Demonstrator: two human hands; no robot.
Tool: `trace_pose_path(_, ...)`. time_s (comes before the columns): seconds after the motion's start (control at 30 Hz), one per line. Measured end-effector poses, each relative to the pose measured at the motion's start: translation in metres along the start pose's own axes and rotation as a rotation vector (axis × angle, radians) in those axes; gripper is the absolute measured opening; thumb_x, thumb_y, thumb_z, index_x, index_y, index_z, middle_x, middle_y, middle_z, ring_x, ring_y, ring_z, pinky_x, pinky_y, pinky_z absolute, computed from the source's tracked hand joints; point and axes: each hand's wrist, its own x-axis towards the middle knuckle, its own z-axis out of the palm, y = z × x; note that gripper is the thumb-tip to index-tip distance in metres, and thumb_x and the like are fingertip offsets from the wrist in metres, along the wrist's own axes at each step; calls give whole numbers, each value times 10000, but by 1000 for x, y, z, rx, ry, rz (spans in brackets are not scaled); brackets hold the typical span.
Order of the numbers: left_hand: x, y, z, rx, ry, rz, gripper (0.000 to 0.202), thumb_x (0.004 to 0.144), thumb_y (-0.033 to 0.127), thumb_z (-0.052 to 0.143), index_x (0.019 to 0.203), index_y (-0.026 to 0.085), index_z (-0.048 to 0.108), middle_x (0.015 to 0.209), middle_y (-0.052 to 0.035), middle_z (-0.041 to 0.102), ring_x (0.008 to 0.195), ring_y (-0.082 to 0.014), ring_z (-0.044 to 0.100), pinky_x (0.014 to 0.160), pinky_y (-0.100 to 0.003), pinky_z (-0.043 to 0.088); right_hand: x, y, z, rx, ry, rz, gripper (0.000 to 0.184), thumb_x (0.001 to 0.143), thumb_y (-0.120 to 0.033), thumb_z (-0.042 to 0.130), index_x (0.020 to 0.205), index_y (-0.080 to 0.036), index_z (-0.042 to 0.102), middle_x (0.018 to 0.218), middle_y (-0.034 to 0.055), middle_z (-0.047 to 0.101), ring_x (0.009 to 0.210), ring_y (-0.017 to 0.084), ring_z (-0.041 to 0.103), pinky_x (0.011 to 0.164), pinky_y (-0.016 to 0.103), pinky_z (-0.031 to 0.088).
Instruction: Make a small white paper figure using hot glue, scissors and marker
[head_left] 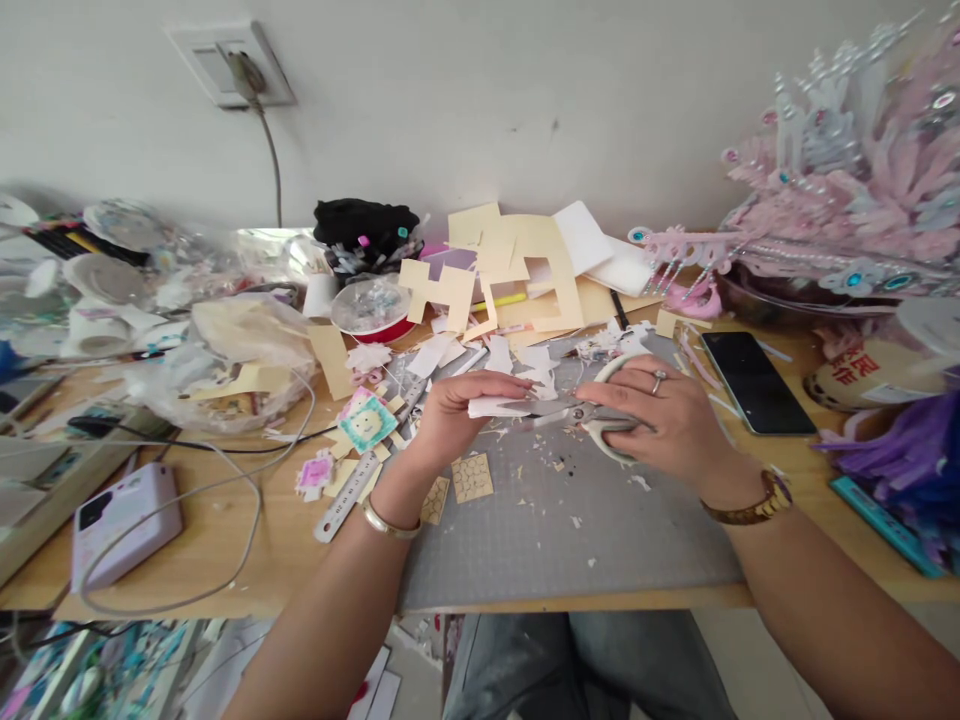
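Observation:
My right hand (660, 410) is closed round the pale handles of a pair of scissors (604, 425), whose blades point left. Between the fingers of my left hand (461, 408) is a small piece of white paper (495, 406), right at the blades. Whether the blades are cutting into it I cannot tell. Below my hands lies a grey cutting mat (540, 540) strewn with tiny scraps. A small tan square with a cobblestone pattern (472, 479) rests on it, near my left wrist. A metal ruler (346, 498) lies left of that wrist.
Cut-out cream card sheets (559, 300) and white offcuts lie behind my hands. A phone (757, 382) is at the right, near a pile of pink and silver crowns (840, 190). At the left are a plastic bag (247, 345), a lilac power bank (127, 525) and loose cables.

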Motion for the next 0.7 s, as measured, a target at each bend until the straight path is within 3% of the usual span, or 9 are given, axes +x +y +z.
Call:
trace_pose_path(0.23,-3,-1,1,19,8,-48,71,718,268,811,788,255,809,931,-76,788,897,-226,726,870,-369,565,1,-2,0,-15,-1,-2,370,830,-78,561,1119,-264,698,822,15,684,838,208,619,785,344,510)
trace_pose_path(0.37,-3,1,2,49,21,-64,176,682,127,783,807,248,807,930,-62,789,911,-221,725,895,-363,554,0,-2,-1,-28,13,5,422,825,-69,576,1175,-277,686,845,17,684,850,208,609,783,337,506)
trace_pose_path(0.7,-4,1,8,32,100,-150,200,652,124,777,808,245,806,892,-43,790,875,-220,728,884,-362,557,1,-2,-4,-105,-5,12,431,827,-64,573,1185,-279,685,857,18,704,848,218,611,801,347,507)
